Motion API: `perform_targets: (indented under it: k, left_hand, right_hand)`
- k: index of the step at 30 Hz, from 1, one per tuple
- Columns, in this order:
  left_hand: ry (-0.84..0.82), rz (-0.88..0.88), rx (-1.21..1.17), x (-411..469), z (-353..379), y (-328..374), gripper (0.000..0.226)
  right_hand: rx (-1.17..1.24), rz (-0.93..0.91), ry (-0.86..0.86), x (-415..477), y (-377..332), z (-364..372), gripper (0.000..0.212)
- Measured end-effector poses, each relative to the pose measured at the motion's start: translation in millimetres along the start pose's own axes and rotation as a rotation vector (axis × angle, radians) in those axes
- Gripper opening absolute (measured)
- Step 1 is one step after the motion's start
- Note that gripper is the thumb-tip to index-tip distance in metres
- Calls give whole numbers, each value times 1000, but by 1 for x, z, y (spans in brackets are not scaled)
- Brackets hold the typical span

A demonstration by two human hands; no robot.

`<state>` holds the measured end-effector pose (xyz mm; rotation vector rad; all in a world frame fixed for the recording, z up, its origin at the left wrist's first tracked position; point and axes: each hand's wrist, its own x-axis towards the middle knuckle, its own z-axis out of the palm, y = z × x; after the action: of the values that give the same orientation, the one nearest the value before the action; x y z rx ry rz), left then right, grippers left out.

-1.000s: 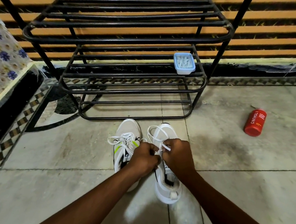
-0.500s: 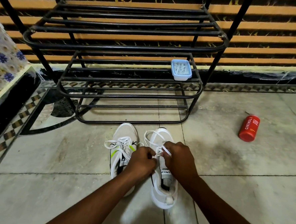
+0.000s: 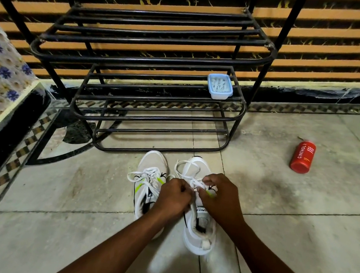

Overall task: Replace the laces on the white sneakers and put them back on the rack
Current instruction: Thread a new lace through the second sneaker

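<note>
Two white sneakers stand side by side on the floor tiles in front of a black metal rack (image 3: 155, 118). The left sneaker (image 3: 149, 176) has a tied white lace and yellow-green accents. Over the tongue of the right sneaker (image 3: 199, 232), my left hand (image 3: 172, 196) and my right hand (image 3: 219, 195) each pinch a strand of its white lace (image 3: 185, 168). A loose loop of that lace lies over the toe. The knot area is hidden between my fingers.
A small blue-lidded plastic box (image 3: 219, 86) sits on the rack's middle shelf at the right. A red bottle (image 3: 302, 157) lies on the floor to the right. A floral-covered surface (image 3: 3, 77) with a dark edge borders the left.
My view has shifted slightly closer to the rack. Both hands stay on the right sneaker's lace, working it over the tongue; the loop over the toe has changed shape a little.
</note>
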<state>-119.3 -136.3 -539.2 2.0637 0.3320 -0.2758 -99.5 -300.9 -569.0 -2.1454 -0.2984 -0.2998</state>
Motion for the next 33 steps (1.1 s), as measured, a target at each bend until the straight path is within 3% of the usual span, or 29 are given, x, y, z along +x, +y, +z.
perform_targets:
  k: [2, 6, 13, 16, 19, 23, 25, 27, 30, 33]
  left_hand:
    - [12, 42, 70, 2, 1, -1, 19]
    - [55, 112, 155, 5, 6, -1, 19]
    - [96, 151, 241, 9, 4, 2, 22]
    - [125, 127, 77, 12, -9, 9, 17]
    - [198, 229, -119, 16, -25, 18, 22]
    - [175, 307, -474, 16, -39, 44, 28]
    - [167, 443, -290, 21, -45, 43, 24]
    - [46, 641, 202, 30, -51, 34, 18]
    - [-134, 756, 850, 36, -50, 23, 23]
    - [-38, 722, 1049, 34, -37, 18, 11]
  right_hand:
    - [41, -1, 39, -15, 7, -7, 23]
    - [75, -60, -76, -32, 17, -16, 25]
    - [-123, -76, -131, -49, 29, -9, 37]
    - [-148, -115, -114, -55, 34, -5, 41]
    - [-171, -124, -93, -57, 35, -3, 44]
    - [-191, -117, -105, -58, 37, -2, 45]
    - [-195, -113, -109, -58, 37, -2, 45]
    - [-190, -103, -111, -58, 37, 0, 45]
    - [-196, -106, -119, -57, 39, 2, 45]
    - [-175, -97, -119, -58, 39, 3, 45]
